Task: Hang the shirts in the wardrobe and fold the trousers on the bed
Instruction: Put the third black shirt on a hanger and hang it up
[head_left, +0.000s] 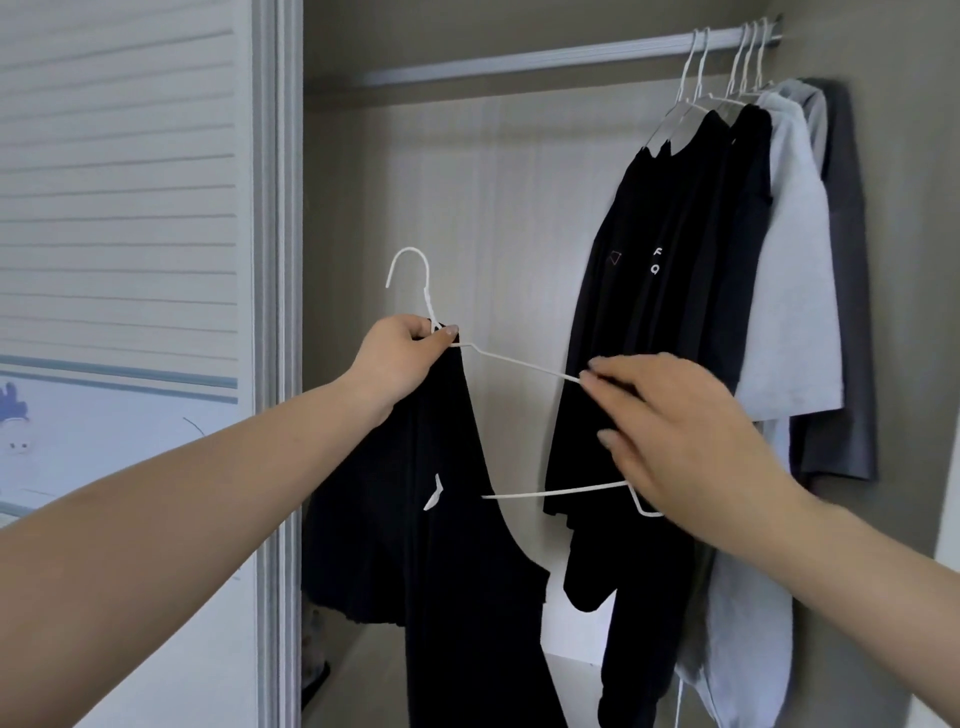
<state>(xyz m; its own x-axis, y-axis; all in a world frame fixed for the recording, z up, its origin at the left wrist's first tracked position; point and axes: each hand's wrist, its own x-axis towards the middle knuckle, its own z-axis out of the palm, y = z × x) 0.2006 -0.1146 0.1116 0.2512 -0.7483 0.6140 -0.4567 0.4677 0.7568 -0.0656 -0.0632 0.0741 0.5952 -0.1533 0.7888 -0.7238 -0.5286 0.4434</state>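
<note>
My left hand pinches the neck of a white wire hanger together with the top of a black shirt, which hangs down from the hanger's left side only. My right hand grips the hanger's bare right shoulder, fingers curled over the wire. The hanger's hook points up, well below the wardrobe rail. On the rail's right end hang several shirts: black ones, a light grey one and a dark grey one.
A white slatted sliding door and its frame stand on the left. The wardrobe's pale back panel is open to view left of the hung shirts. A low white shelf lies at the bottom.
</note>
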